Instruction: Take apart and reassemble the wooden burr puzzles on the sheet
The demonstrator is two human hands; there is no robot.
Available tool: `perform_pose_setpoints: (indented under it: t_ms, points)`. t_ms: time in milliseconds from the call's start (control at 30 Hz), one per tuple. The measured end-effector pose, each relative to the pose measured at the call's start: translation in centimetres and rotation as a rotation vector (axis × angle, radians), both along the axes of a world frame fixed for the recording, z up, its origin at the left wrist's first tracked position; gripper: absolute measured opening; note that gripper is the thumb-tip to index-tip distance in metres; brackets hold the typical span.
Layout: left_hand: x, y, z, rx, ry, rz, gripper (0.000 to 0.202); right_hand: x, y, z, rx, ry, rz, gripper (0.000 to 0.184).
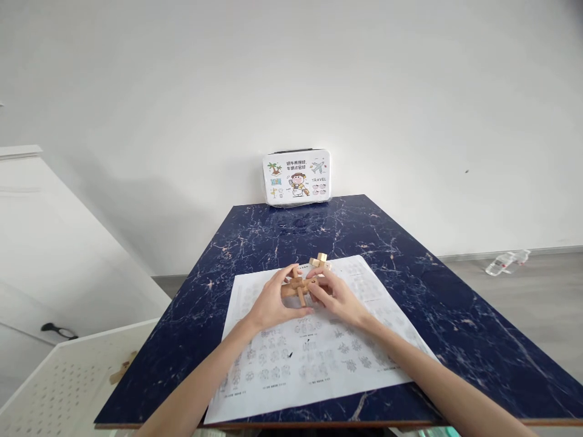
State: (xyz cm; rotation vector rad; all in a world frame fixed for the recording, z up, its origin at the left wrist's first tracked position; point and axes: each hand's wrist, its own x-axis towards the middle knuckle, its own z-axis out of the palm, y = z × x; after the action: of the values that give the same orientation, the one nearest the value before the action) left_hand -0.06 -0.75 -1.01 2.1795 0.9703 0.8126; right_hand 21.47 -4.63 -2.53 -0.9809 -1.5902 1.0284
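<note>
Both of my hands are on a brown wooden interlocking puzzle (pixel 298 291), low over a printed sheet (pixel 319 388). My left hand (pixel 272 301) curves around its left side, thumb along the near edge and fingers at the far end of an upright stick. From the right, my right hand (pixel 336 294) pinches the puzzle's right end between thumb and fingers. Just beyond my right fingers sits a paler wooden puzzle (pixel 320 261), partly hidden by that hand. Small diagrams and lines of print cover the sheet.
A blue marbled table (pixel 364 237) carries the sheet. At its far end a white cartoon-printed case (pixel 297 177) leans against the wall. Plastic bottles (pixel 506 263) lie on the floor at right. A white perforated surface (pixel 68 382) and a black-handled object (pixel 59 331) are at left.
</note>
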Motion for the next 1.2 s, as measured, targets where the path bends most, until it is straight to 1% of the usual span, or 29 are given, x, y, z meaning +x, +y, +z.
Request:
perform_pose_setpoints:
  t_ms: [100, 233, 333, 467, 667, 867, 1100, 1200]
  points:
    - [0.0, 0.2, 0.0, -0.019, -0.039, 0.019, 0.097, 0.2, 0.4, -0.3, 0.084, -0.098, -0.071, 0.033]
    - [0.0, 0.3, 0.1, -0.036, -0.07, 0.035, 0.088, 0.3, 0.8, -0.9, 0.125, -0.159, -0.102, 0.033]
    - [0.1, 0.3, 0.4, -0.049, -0.073, 0.02, 0.081, 0.3, 1.0, -1.1, 0.142, -0.174, -0.11, 0.032]
    - [0.0, 0.2, 0.6, -0.049, -0.063, -0.004, 0.075, 0.1, 0.9, -1.2, 0.124, -0.174, -0.122, 0.031]
    - [-0.2, 0.4, 0.3, -0.027, -0.043, -0.005, 0.077, 0.0, 0.8, -1.1, 0.085, -0.181, -0.13, 0.027]
    - [-0.2, 0.7, -0.2, -0.025, -0.013, 0.026, 0.083, -0.1, 1.0, -1.0, 0.061, -0.205, -0.086, 0.024]
    - [-0.1, 0.6, -0.2, 0.108, -0.034, -0.004, 0.086, 0.2, 1.3, -2.0, 0.154, -0.278, -0.046, 0.02]
    - [-0.1, 0.5, -0.3, 0.127, -0.018, 0.033, 0.089, 0.1, 1.3, -2.0, 0.168, -0.25, -0.067, 0.028]
